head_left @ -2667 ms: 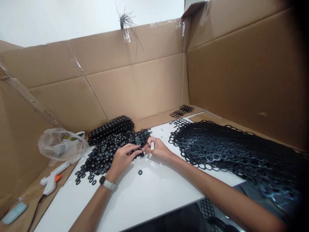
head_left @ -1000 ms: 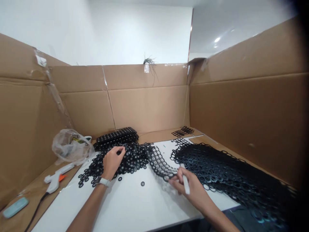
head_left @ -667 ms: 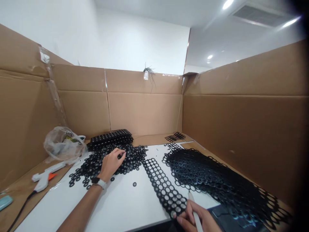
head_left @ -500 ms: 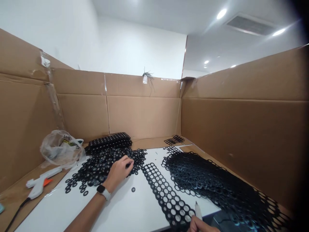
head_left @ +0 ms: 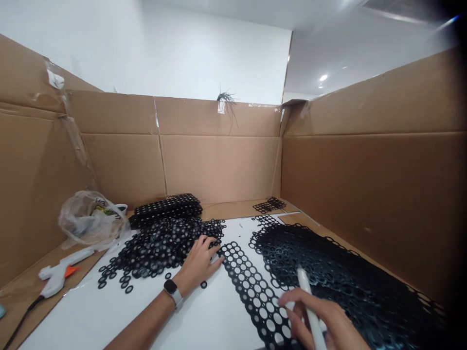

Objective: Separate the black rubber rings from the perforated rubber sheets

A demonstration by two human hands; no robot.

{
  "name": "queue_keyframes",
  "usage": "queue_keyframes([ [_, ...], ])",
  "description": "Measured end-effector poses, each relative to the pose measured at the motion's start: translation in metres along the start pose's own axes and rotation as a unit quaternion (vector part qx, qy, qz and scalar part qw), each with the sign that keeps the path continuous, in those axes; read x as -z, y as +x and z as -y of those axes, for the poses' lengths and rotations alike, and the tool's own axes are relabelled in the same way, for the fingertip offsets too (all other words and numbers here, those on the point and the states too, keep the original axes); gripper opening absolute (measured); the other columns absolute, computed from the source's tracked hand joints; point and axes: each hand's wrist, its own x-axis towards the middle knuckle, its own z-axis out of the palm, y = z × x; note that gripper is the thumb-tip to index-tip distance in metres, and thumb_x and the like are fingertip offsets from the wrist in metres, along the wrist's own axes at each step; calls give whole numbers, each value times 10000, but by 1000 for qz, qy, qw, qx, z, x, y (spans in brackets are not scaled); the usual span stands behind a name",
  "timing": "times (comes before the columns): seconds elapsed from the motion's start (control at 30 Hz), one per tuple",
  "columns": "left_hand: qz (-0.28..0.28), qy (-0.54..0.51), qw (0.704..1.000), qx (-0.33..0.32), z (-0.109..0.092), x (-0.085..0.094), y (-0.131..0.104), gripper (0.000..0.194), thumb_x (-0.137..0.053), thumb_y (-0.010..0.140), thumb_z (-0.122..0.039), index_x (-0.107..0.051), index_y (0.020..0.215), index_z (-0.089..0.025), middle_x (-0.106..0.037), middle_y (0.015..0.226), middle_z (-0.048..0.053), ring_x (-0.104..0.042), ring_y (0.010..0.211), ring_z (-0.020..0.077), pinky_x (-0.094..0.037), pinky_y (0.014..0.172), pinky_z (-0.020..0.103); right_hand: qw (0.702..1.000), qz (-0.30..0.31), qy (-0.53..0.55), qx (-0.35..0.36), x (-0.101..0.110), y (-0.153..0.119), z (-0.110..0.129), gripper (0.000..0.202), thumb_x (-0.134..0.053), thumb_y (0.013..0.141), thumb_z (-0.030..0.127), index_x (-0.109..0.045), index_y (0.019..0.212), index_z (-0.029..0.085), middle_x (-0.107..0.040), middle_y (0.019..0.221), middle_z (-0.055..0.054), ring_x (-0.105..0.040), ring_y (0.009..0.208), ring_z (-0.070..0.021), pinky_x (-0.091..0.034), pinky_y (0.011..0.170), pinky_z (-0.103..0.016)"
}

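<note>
My left hand, with a watch on its wrist, lies palm down at the right edge of a heap of loose black rings. Its fingers are spread, and the thumb reaches toward the upper left edge of a black strip of joined rings. A single ring rests below that hand. My right hand, at the lower right, grips a white pen-shaped tool with its tip pointing up and away. The right fingers are over the strip's lower right edge.
A large pile of black ring netting covers the right side. Folded netting stands behind the loose rings. At left are a plastic bag and a white glue gun with a cord. Cardboard walls enclose the white board.
My left hand has moved right from the heap toward the strip, its fingers now spread. My right hand has come further into view with the white pen-shaped tool. The view has shifted slightly.
</note>
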Motion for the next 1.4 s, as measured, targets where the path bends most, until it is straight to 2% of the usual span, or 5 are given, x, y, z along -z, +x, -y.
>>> queue_keyframes([
  [0.23, -9, 55, 998, 20, -2, -2, 0, 391, -632, 1028, -448, -733, 1344, -241, -668, 1399, 110, -535, 1290, 348, -520, 1063, 545, 989, -13, 69, 129, -39, 131, 28, 182, -644, 860, 290, -802, 881, 202, -691, 667, -23, -598, 604, -172, -423, 612, -257],
  [0.43, -27, 86, 995, 32, -1, -3, -2, 455, -614, 1031, -449, -672, 1433, -244, -632, 1454, 117, -503, 1364, 370, -509, 1095, 552, 993, -23, 28, 115, -90, 218, -1, 197, -670, 857, 200, -828, 970, 234, -783, 850, -37, -696, 750, -205, -495, 741, -274],
  [0.87, 8, 41, 999, -3, -4, 5, 1, 318, -659, 1034, -422, -765, 1284, -255, -649, 1436, 98, -494, 1361, 362, -498, 1124, 564, 987, 76, 16, 139, -113, 224, -43, 449, -549, 661, -15, -724, 1016, 198, -776, 886, -8, -702, 800, -179, -474, 741, -239],
  [1.27, -1, -62, 998, 6, -1, 5, 4, 296, -737, 998, -352, -710, 1257, -211, -716, 1264, 86, -554, 1257, 294, -510, 1107, 498, 985, 59, 19, 161, -118, 225, -43, 359, -601, 715, 3, -711, 1001, 190, -757, 966, -22, -664, 918, -185, -475, 839, -254],
  [1.4, 15, -129, 991, 41, -3, 6, 3, 156, -664, 1041, -307, -732, 1166, -243, -731, 1115, 65, -618, 1149, 264, -544, 1007, 445, 984, 68, 69, 150, -115, 224, -38, 147, -668, 881, 165, -729, 1013, 186, -769, 997, -33, -681, 889, -178, -478, 830, -268],
])
